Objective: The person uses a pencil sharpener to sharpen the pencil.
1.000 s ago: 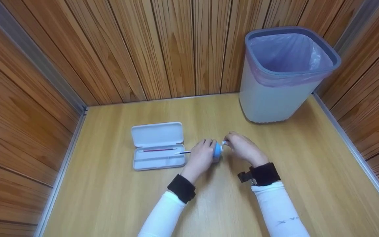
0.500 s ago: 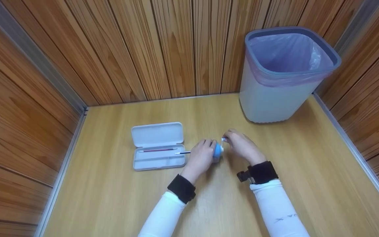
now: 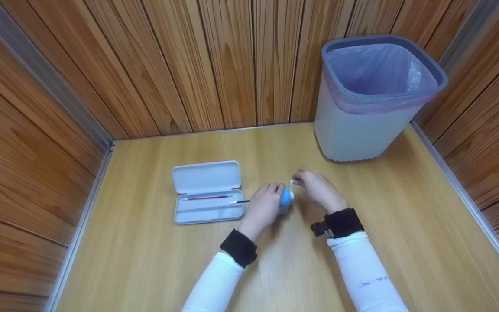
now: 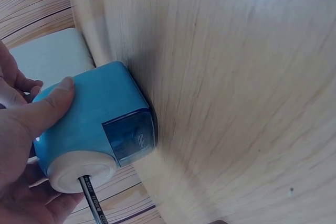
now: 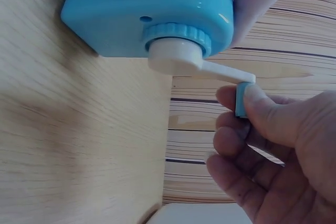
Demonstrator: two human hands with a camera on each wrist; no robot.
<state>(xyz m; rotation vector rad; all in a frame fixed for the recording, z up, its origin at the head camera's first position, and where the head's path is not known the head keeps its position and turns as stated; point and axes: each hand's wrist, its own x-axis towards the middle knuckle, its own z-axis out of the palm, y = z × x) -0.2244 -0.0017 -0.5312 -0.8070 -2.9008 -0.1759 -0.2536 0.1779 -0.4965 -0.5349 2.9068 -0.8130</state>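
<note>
A blue crank pencil sharpener (image 4: 89,111) stands on the table, gripped by my left hand (image 3: 265,206) with the thumb along its side. From the white ring on its front a dark pencil (image 4: 92,199) sticks out, its other end over the pencil case (image 3: 206,177). At the back of the sharpener is a white crank arm (image 5: 226,72) ending in a small blue knob (image 5: 241,99). My right hand (image 3: 319,190) pinches that knob between thumb and forefinger, with the crank pointing up. A dark see-through shavings drawer (image 4: 129,137) shows low on the sharpener's front.
The grey pencil case lies open left of my hands, with a dark red pencil (image 3: 208,197) inside. A lined waste bin (image 3: 358,134) stands at the back right. Wood-panelled walls (image 3: 232,65) close off the back and both sides.
My right hand has moved slightly up and left, swinging the crank from the sharpener's back to an upward position. My left hand stays in place on the sharpener.
</note>
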